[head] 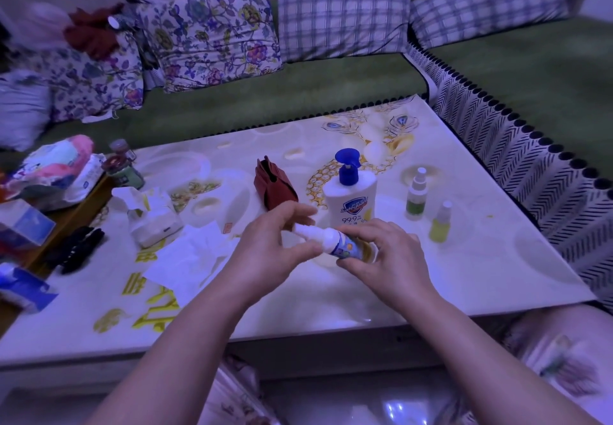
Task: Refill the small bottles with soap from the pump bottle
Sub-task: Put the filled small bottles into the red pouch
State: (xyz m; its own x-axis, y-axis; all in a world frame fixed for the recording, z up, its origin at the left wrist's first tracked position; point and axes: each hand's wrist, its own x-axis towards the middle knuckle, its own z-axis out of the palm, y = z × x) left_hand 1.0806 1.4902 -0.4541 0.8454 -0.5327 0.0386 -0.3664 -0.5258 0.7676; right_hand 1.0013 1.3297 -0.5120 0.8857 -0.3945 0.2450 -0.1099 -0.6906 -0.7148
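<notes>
Green fabric covers the sofa (298, 92) that wraps round two sides of the scene, with a floral cushion (212, 33) and a checked cushion (341, 23) leaning on its back. In front of it stands the glossy pale counter (464, 275), printed with gold patterns. On its left part lie loose tissue sheets (189, 258) and an opened tissue pack (152, 215). Near the middle the white pump bottle (351, 195) stands upright with its blue pump head on, and a red pouch (273, 185) sits just to its left.

Both hands meet above the counter in front of the pump bottle. The right hand (381, 252) curls round the body of a small bottle (335, 242), which is tipped almost level with its white cap pointing left. The left hand (268, 252) closes fingers and thumb round that cap.

To the right of the pump bottle, a taller spray bottle (416, 195) and a shorter yellow bottle (441, 222) stand upright, near each other and capped.
</notes>
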